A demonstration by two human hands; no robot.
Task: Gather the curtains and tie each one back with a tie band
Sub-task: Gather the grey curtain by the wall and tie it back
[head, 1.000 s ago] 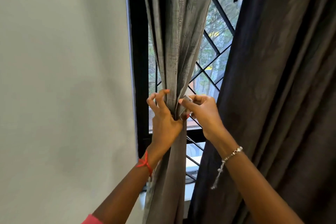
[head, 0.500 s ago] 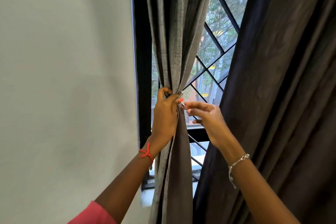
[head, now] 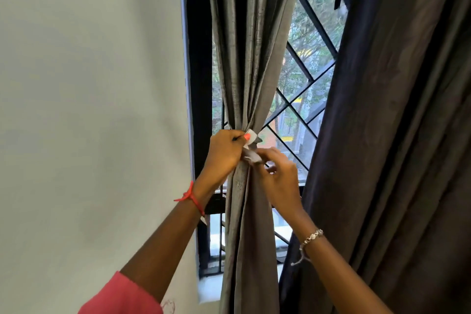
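Observation:
A grey curtain (head: pixel 251 41) hangs gathered into a narrow bunch in front of the window. My left hand (head: pixel 224 154) grips the bunch at its waist, thumb pressing a pale grey tie band (head: pixel 251 146) against the cloth. My right hand (head: pixel 279 178) pinches the band's loose end just right of the bunch. How far the band goes round the curtain is hidden behind it. A second, darker curtain (head: pixel 397 135) hangs loose on the right, untied.
The black window frame (head: pixel 198 71) and diamond-pattern grille (head: pixel 303 71) stand right behind the curtains. A plain white wall (head: pixel 89 109) fills the left. A white sill (head: pixel 209 285) shows below the frame.
My right hand has come back in from the right and taken the band's end. My left hand stays clamped on the bunch, thumb now over the band.

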